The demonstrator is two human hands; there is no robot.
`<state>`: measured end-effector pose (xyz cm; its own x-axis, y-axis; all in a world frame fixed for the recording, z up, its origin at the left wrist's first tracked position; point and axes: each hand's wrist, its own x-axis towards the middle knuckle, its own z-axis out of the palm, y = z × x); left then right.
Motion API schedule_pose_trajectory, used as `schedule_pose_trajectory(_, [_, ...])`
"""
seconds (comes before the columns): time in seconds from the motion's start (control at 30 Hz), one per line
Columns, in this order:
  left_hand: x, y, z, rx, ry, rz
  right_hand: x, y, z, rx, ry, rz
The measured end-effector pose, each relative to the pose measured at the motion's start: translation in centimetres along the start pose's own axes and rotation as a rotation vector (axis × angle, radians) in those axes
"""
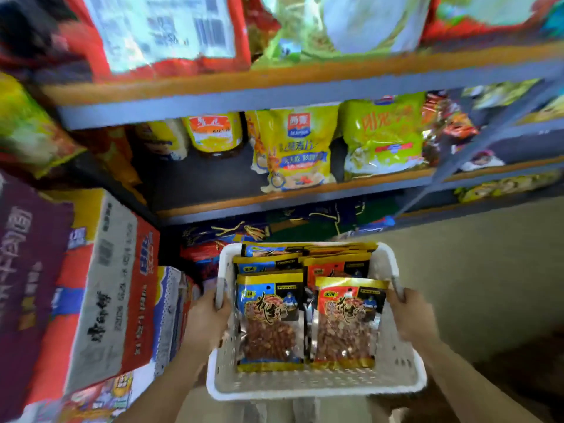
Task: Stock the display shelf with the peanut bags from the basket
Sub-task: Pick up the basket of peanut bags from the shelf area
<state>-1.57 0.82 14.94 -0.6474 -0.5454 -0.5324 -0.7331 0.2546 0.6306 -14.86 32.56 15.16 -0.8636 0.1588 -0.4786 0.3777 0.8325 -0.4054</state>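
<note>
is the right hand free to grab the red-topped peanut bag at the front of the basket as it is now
Probably not yet. The right hand has its grip on the handle of the white plastic basket, as does the left hand. The red-topped peanut bag lies uncovered right beside it, so only the basket hold stands in the way.

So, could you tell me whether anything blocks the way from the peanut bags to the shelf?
Nothing visible does. The peanut bags lie uncovered in the basket, and the shelf has a bare stretch. Both hands grip the basket's handles.
</note>
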Motion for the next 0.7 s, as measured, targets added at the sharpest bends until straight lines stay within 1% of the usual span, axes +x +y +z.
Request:
schedule_pose_trajectory(0.07, [-1.6,3.6,-0.4,0.047,-0.07,0.086,-1.6,0.9,-3.8,-0.022,0.029,0.027])
schedule_pose_trajectory(0.17, [-2.7,9.6,0.3,0.108,-0.151,0.167,-2.9,3.1,-8.6,-0.05,0.109,0.044])
schedule_pose_trajectory(0.33, [-3.1,20.9,4.5,0.298,-0.277,0.346,-3.4,6.3,-16.9,-0.007,0.21,0.158])
schedule_pose_trajectory(0.43, [-2.4,26.9,8.3,0.425,-0.304,0.462,-1.9,8.7,-21.3,0.046,0.242,0.227])
schedule_pose_trajectory(0.53, [-1.8,32.9,14.2,0.504,-0.351,0.579,1.3,12.0,-25.7,0.131,0.29,0.309])
schedule_pose_trajectory(0.63, [-2.2,38.9,20.2,0.48,-0.374,0.588,5.0,15.1,-29.2,0.274,0.334,0.433])
schedule_pose_trajectory(0.7, [-2.3,42.6,24.5,0.51,-0.36,0.648,7.4,17.1,-31.4,0.348,0.375,0.508])
